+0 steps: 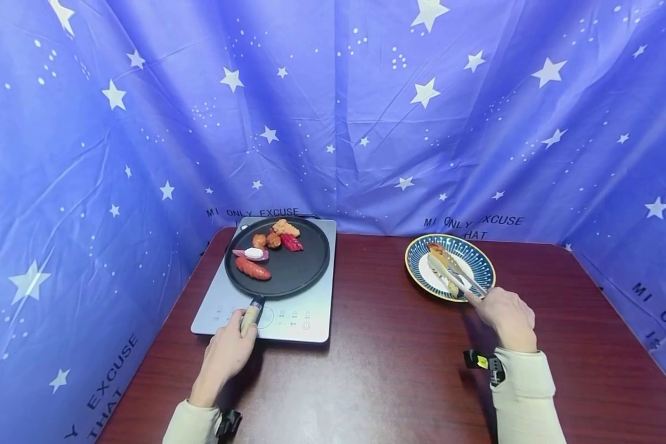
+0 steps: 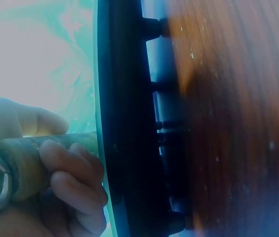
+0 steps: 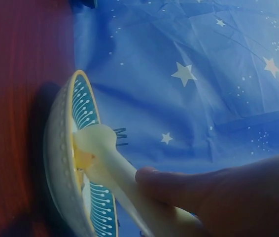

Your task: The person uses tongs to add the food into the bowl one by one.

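My left hand [image 1: 230,346] grips the light wooden handle [image 1: 250,319] of a round black frying pan [image 1: 288,271], which rests on a silver induction cooktop [image 1: 211,308]. On the pan's left half lie a red scored sausage [image 1: 253,269], a pink piece with a white top [image 1: 253,253], small brown pieces [image 1: 266,240], a golden fried piece [image 1: 285,228] and a dark red piece [image 1: 291,242]. At the right, my right hand [image 1: 507,311] holds pale tongs [image 3: 124,177] with their tips down in a blue-patterned plate [image 1: 480,256], at orange-yellow food [image 1: 436,250] there.
The dark red wooden table [image 1: 377,345] runs between cooktop and plate. Blue star-printed curtains [image 1: 333,111] stand behind the table and at both sides. Several dark feet [image 2: 154,28] under the cooktop show in the left wrist view.
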`<action>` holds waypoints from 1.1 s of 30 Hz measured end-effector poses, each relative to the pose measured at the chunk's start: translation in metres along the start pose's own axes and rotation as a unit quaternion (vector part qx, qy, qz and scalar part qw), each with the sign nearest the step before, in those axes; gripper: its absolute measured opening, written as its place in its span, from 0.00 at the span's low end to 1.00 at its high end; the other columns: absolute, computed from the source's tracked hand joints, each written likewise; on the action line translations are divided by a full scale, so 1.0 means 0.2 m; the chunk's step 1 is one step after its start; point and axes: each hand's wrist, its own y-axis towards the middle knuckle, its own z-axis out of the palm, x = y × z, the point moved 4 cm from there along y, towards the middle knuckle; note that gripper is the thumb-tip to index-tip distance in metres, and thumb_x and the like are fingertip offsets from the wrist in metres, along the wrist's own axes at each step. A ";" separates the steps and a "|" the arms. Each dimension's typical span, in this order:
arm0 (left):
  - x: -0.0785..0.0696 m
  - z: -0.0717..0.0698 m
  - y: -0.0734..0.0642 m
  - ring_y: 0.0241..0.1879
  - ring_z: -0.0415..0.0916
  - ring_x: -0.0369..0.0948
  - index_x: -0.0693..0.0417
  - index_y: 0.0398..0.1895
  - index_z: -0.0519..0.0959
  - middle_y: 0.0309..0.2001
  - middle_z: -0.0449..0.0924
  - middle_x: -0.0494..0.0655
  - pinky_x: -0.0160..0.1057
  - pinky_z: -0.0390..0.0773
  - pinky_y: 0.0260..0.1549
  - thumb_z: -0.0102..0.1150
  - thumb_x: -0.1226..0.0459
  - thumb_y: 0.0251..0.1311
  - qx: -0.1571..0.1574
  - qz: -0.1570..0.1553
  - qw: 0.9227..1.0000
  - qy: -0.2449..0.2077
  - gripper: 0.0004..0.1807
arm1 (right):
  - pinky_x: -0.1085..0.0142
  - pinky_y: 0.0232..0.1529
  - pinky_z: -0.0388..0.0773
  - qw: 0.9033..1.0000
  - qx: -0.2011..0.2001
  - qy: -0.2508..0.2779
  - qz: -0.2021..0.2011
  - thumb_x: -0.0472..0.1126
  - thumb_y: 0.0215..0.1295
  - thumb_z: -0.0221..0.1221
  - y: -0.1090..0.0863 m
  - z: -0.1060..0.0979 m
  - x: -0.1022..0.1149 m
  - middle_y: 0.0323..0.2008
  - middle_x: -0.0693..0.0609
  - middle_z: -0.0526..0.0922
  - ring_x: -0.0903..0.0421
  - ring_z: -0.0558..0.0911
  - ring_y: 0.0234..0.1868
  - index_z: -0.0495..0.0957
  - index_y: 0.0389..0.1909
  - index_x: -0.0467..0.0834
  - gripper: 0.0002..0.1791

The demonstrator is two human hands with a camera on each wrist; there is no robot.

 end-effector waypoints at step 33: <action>0.01 0.00 0.00 0.23 0.70 0.47 0.50 0.59 0.69 0.25 0.73 0.51 0.47 0.67 0.21 0.47 0.55 0.61 0.000 -0.001 1.000 0.001 0.23 | 0.50 0.22 0.69 0.987 -0.042 -0.004 -0.154 0.63 0.66 0.47 0.02 0.00 0.01 0.24 0.40 0.74 0.40 0.77 0.29 0.73 0.20 0.45 0.28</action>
